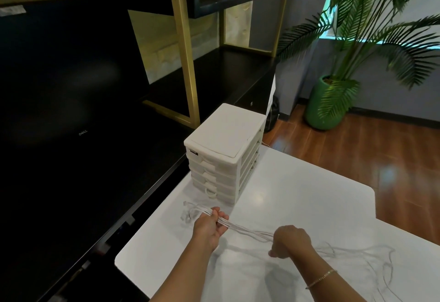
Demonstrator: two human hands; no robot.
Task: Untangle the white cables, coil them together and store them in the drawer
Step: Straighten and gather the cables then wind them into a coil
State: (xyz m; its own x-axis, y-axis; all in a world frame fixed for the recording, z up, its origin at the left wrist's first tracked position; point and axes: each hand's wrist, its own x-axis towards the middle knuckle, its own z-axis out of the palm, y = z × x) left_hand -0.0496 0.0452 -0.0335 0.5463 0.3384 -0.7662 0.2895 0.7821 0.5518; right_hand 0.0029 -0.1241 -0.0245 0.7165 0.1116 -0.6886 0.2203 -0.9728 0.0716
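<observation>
White cables (247, 230), white drawer unit (226, 149), green pot (321, 108), black monitor (71, 87).

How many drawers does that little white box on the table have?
4 visible, stacked in the drawer unit from just under its lid down to the white table; the lowest has a loop handle. All look closed.

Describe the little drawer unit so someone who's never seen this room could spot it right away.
Start at the white table beside the black desk. At the table's far left corner stands the white drawer unit, a small plastic tower of stacked shallow drawers. It is the only boxy upright thing there, just beyond the white cables held in both hands.
</observation>
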